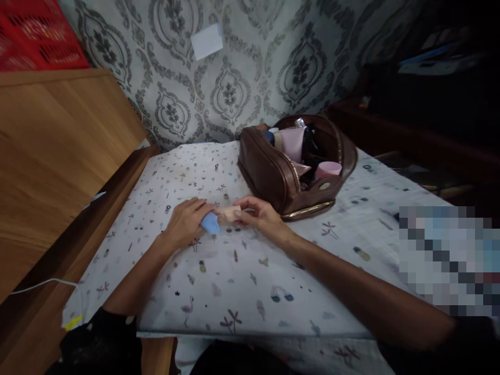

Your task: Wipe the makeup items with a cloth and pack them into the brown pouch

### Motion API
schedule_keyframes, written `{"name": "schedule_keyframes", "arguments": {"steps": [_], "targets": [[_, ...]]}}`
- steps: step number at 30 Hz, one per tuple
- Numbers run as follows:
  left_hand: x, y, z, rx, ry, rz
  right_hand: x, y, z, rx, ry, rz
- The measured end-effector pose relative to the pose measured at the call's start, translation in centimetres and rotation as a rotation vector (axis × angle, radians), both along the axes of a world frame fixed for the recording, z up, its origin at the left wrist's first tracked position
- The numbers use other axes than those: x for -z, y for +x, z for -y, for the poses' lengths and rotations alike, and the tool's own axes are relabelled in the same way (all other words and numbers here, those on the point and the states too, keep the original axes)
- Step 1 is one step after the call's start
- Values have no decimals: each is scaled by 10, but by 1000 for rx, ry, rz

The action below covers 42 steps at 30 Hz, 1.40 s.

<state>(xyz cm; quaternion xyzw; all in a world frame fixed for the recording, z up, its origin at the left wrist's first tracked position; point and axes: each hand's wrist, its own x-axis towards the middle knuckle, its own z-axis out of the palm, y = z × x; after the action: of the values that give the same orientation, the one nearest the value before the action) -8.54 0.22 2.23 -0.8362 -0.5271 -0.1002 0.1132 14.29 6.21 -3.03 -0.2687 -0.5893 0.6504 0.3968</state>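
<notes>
Patterned wall [230, 96], table in printed cloth [242, 271]: two hands, one blue cloth, one cream-coloured item

Background: grey-and-white damask wall bearing a small white rectangle [207, 41]. At left, a wooden panel [58, 151] with a red crate [42, 36] above it. Table covering: white, printed with flamingos, rainbows, pineapples and leaves.

Left hand [187, 221]: palm downward, fingers bent around the blue cloth [211, 224], a corner of which sticks out on the near side.

Right hand [260, 214]: pinching the right end of the cream-coloured item [231, 213] between thumb and fingers. The item, small and blurred, is between the two hands, over the middle of the table; its left end lies just beside the cloth. Whether the left fingers also touch it, cannot tell.

Bag [261, 172]: brown, gold-zipped, standing open just behind the right hand. Contents include a pale pink tube [292, 143] and a round pink piece [328, 169] near the front.
</notes>
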Motion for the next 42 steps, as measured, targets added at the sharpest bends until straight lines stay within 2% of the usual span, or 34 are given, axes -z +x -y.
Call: {"name": "schedule_keyframes", "arguments": {"steps": [4, 6, 8, 11, 14, 21, 27, 30, 35, 40, 42], "targets": [[-12, 22, -5, -143, 80, 274, -1, 0, 1, -9, 45, 15], [-14, 40, -7, -141, 54, 383, -2, 0, 1, -10, 55, 18], [-14, 56, -8, -133, -26, 384, -2, 0, 1, -25, 70, 27], [-14, 67, -7, -180, -206, 218, -2, 0, 1, -35, 95, 34], [-16, 60, -3, -223, -292, 116, -1, -1, 2, -31, 107, 43], [-20, 20, 16, -389, -336, 96, 2, 1, 2, -61, 43, 50], [-18, 8, 39, -335, -386, 211, 6, 0, 0, -40, 61, 61], [-19, 1, 41, -345, -412, 319, 7, -1, -1, -30, 54, 31], [-23, 0, 25, -387, -281, 519, 6, -1, 0, -66, 34, 34], [-20, 30, -2, -321, -61, 748, 6, -1, 0, -84, 28, 23], [-13, 43, -9, -261, -42, 743, 6, -1, 0, -84, 42, 27]]}}
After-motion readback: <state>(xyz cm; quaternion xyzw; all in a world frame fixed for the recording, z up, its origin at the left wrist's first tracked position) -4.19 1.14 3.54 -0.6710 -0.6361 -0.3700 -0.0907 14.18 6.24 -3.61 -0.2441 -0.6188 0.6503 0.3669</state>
